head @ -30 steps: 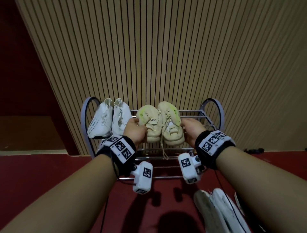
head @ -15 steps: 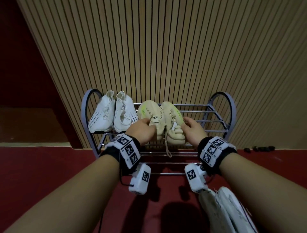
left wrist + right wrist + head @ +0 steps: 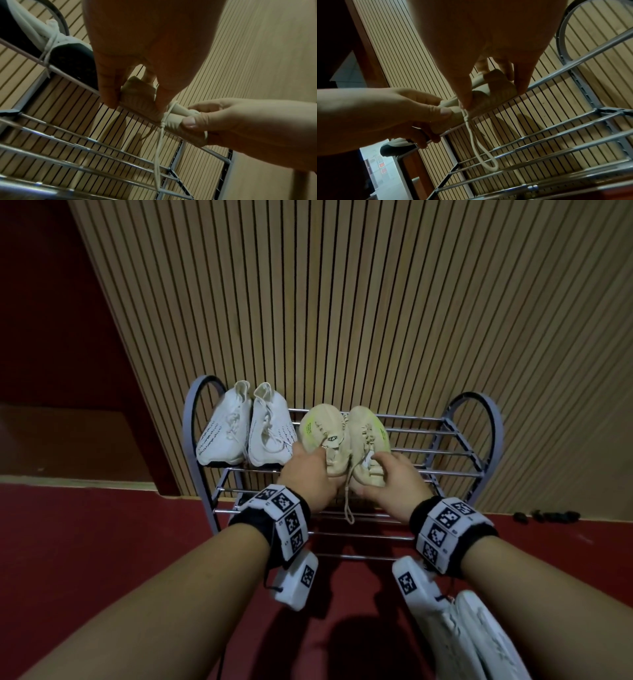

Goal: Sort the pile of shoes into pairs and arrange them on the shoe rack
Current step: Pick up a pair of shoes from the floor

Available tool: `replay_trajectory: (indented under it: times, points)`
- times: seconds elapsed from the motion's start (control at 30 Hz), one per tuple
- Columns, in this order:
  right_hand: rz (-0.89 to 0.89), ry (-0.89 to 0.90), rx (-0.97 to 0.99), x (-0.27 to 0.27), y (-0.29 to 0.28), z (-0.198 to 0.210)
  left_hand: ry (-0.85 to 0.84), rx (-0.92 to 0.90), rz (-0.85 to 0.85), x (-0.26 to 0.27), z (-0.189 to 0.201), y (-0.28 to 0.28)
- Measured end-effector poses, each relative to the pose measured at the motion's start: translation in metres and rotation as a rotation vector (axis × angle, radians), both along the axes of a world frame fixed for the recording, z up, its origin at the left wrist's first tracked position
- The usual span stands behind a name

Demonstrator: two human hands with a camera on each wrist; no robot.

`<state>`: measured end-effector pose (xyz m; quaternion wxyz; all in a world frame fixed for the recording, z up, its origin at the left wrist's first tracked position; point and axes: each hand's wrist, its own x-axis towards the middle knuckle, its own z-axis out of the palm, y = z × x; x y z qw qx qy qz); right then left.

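Note:
A grey metal shoe rack (image 3: 455, 440) stands against the slatted wall. On its top shelf, at the left, sits a white knit pair (image 3: 246, 433). Beside it lie two beige shoes with neon-green marks, toes toward the wall. My left hand (image 3: 313, 463) grips the heel of the left beige shoe (image 3: 318, 433). My right hand (image 3: 387, 470) pinches the heel of the right beige shoe (image 3: 370, 436). A lace loop (image 3: 347, 505) hangs between them over the shelf's front bar. The wrist views show each heel (image 3: 137, 94) (image 3: 498, 88) held between thumb and fingers.
The right part of the top shelf and the lower shelves (image 3: 359, 535) hold no shoes. White shoes (image 3: 479, 638) lie on the red floor at the bottom right, under my right forearm. Small dark objects (image 3: 548, 515) lie by the wall's foot.
The beige pair has gone from being held in front of the rack to lying farther back on the top shelf. Both hands have slid from the shoes' sides to their heels.

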<state>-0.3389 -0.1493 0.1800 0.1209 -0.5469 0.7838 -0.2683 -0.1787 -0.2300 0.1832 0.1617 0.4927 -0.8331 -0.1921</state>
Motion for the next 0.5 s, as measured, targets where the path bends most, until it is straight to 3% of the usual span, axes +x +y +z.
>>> replay_trajectory:
  times: [0.2, 0.5]
  points:
    - [-0.029, -0.051, -0.078, -0.003, -0.01, 0.0, -0.071, -0.087, 0.064, -0.003, -0.003, -0.003]
    - [-0.042, -0.056, -0.114, -0.003, -0.027, -0.003, -0.004, -0.088, 0.083, -0.005, -0.009, -0.007]
